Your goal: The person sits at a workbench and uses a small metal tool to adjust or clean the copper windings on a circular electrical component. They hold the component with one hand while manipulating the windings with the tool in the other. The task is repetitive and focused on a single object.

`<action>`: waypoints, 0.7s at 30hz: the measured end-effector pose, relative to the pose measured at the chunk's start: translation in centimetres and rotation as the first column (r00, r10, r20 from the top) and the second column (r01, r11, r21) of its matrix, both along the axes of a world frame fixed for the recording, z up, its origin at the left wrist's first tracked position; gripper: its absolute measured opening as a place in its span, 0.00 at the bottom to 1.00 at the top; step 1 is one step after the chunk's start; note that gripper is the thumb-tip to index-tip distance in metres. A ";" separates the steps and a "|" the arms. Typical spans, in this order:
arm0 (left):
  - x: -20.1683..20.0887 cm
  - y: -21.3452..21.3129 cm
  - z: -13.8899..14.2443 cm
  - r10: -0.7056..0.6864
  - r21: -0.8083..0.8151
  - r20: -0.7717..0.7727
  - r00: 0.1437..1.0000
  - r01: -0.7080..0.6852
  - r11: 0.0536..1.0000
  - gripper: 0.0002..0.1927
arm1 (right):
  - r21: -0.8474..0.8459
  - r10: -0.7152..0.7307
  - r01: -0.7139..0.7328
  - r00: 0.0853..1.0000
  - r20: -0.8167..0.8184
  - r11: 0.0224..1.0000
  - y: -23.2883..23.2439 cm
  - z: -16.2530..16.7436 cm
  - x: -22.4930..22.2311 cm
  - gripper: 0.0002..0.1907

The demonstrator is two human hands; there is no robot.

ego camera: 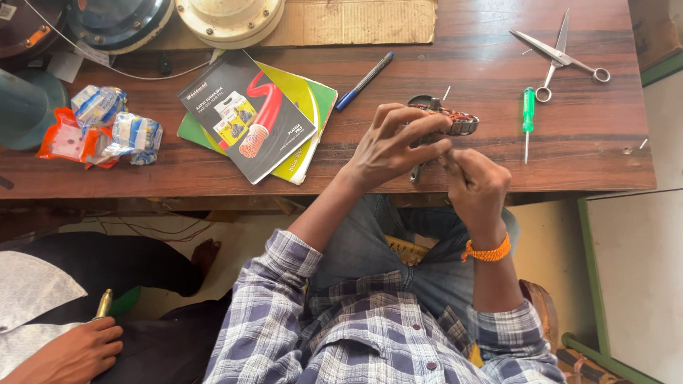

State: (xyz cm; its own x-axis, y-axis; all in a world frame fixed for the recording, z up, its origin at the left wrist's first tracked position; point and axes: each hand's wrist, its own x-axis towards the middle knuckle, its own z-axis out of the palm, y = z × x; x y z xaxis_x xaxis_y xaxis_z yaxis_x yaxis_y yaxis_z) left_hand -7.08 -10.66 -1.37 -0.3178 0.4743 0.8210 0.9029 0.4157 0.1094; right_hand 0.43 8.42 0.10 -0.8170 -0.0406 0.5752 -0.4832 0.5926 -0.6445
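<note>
Two hands meet over the near edge of the desk [569,142], and both are busy with one small part [455,121]: a metal piece wound with reddish wire, seemingly a coil. The left hand [391,146] wraps it from the side, fingers curled over the top, apparently to steady it and turn its face toward the other hand. The right hand [475,186] is closed in a pinch just below the part; what it pinches is too thin or too hidden to tell, perhaps a wire end or fine tool. The part sits just above the desk's edge, which lets the forearms hang free.

The tools lie apart to the right, within reach of the right hand: a green screwdriver [528,117] and, further back, scissors [558,53]. A blue pen [364,81] lies just left of the hands, beside a stack of booklets [260,117]. Small packets [99,128] sit well away at the left, and round housings [229,18] stand along the far edge.

Another person's hand [75,350] at the lower left grips a brass-coloured tip [104,304], well apart from the work.
</note>
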 end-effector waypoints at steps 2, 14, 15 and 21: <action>0.2 0.1 -0.2 0.005 0.012 -0.053 0.999 -0.004 1.000 0.14 | -0.058 -0.008 0.011 0.999 0.052 0.998 0.0 0.4 0.7 0.05; 3.9 4.1 -3.0 -0.265 0.647 0.577 0.773 -0.234 0.726 0.04 | 0.148 -0.021 0.018 1.000 0.014 0.989 0.7 6.1 -1.3 0.04; 4.0 4.6 -3.2 -0.339 0.682 0.624 0.704 -0.279 0.676 0.04 | 0.161 -0.004 0.004 1.000 0.004 0.987 0.5 6.1 -2.3 0.04; 3.8 6.3 -3.7 -0.764 0.799 0.541 0.352 -0.499 0.335 0.07 | 0.116 0.039 -0.054 0.991 0.125 0.992 -0.5 6.4 -6.3 0.03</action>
